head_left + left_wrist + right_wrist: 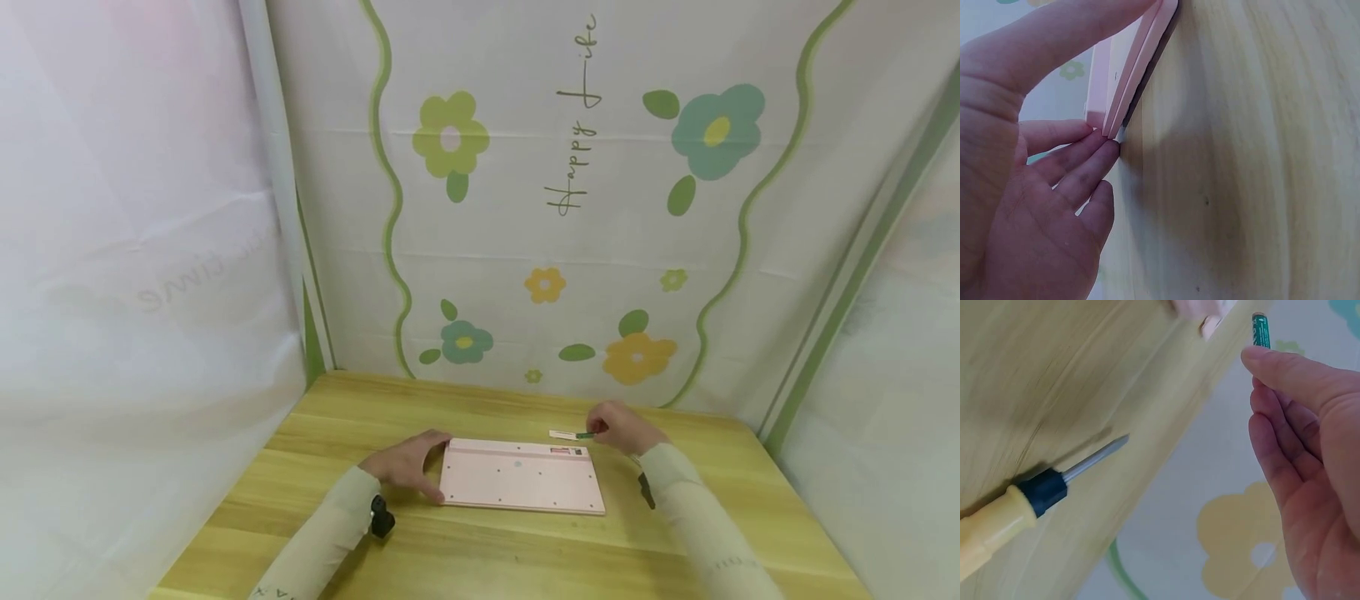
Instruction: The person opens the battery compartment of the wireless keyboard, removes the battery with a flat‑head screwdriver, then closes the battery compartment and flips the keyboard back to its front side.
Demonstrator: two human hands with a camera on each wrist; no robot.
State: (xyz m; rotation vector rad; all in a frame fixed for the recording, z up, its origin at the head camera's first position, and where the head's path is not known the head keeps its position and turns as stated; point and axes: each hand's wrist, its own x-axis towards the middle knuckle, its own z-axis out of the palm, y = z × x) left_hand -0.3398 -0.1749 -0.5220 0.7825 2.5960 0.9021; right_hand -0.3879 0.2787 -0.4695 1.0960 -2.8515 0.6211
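A pale pink keyboard (521,483) lies face down on the table, small screws dotted over its underside. My left hand (407,464) grips its left end, thumb at the near corner and fingers at the far one. In the left wrist view the fingertips (1107,150) touch the keyboard's edge (1138,69). My right hand (621,427) pinches a small green battery (1260,330) between thumb and fingers, beyond the keyboard's far right corner. Close to that corner is an uncovered battery compartment (566,451) with red and dark parts inside. A narrow pale strip (562,434) shows just behind the keyboard.
A screwdriver with a yellow handle (997,525) and dark collar lies on the wooden table (480,558), seen below the right hand's wrist. A flowered curtain (510,233) hangs at the table's back edge, and pale curtains flank both sides.
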